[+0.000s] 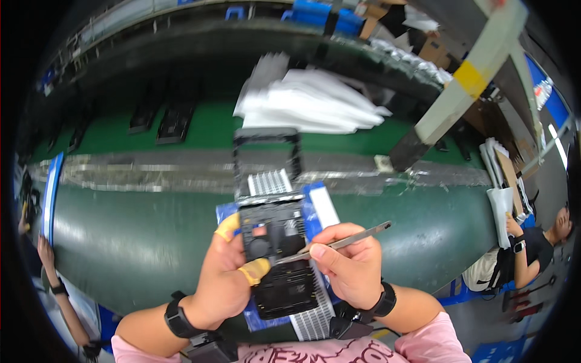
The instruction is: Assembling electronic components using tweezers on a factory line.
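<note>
A black electronic device housing (281,284), open with its inner parts showing, lies lengthwise before me. A rectangular black frame (296,160) stands out from its far end. My left hand (227,266), with yellow covers on thumb and a finger, grips the housing by its left side; the thumb presses on its inside. Metal tweezers (357,236) are pinched in my right hand (351,266), at the housing's right edge. Their tips point left into the housing near my left thumb; whether they hold anything is too small to tell.
Sheets of small white labels (311,325) and blue plastic (260,322) lie under the housing on the green table (139,236). Beyond a taped ledge (121,172), a green belt carries white sheets (308,100) and black housings (175,124). A pale post (466,78) rises right. People sit at both sides.
</note>
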The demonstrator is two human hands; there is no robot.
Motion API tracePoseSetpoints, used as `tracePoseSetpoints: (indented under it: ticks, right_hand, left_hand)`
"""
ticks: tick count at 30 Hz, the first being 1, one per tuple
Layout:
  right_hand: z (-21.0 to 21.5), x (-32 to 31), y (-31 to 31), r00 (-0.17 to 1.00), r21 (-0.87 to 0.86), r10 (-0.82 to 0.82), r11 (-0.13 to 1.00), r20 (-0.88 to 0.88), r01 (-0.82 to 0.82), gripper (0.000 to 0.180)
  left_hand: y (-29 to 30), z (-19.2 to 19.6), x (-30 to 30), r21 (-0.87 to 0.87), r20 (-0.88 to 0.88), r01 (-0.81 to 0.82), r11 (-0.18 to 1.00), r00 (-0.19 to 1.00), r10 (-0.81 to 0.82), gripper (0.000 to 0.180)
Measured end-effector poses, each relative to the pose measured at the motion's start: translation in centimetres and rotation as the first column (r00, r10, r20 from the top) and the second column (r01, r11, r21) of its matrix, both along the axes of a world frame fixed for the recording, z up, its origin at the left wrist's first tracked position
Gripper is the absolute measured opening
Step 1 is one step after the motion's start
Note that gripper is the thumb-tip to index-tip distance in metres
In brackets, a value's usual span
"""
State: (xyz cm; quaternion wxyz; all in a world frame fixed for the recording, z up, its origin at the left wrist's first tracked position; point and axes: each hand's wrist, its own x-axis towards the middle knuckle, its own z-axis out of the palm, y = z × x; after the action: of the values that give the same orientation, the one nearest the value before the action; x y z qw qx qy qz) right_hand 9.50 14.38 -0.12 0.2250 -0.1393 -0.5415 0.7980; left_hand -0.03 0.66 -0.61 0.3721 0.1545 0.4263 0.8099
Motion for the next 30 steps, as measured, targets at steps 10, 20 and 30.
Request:
tracePoseSetpoints:
  ticks: [10, 20, 30]
  right_hand:
    - [1.4, 0.7, 4.2, 0.947, -0.149, -0.272, 0.957, -0.171, 0.248, 0.013]
    - [2.3, 1.2, 6.9, 0.884, -0.072, -0.399, 0.916, -0.245, 0.394, 0.013]
    - [1.6, 1.3, 6.8, 0.907, -0.067, -0.383, 0.924, -0.176, 0.377, 0.013]
  left_hand:
    - [12.2, 8.3, -14.2, 0.144, -0.502, -0.135, 0.98, 0.844, 0.19, 0.051]
    - [15.9, 8.6, -30.1, 0.04, -0.688, -0.58, 0.813, 0.574, 0.444, 0.014]
    - [5.1, -0.1, -37.2, -0.081, -0.888, -0.997, 0.002, 0.071, -0.454, 0.036]
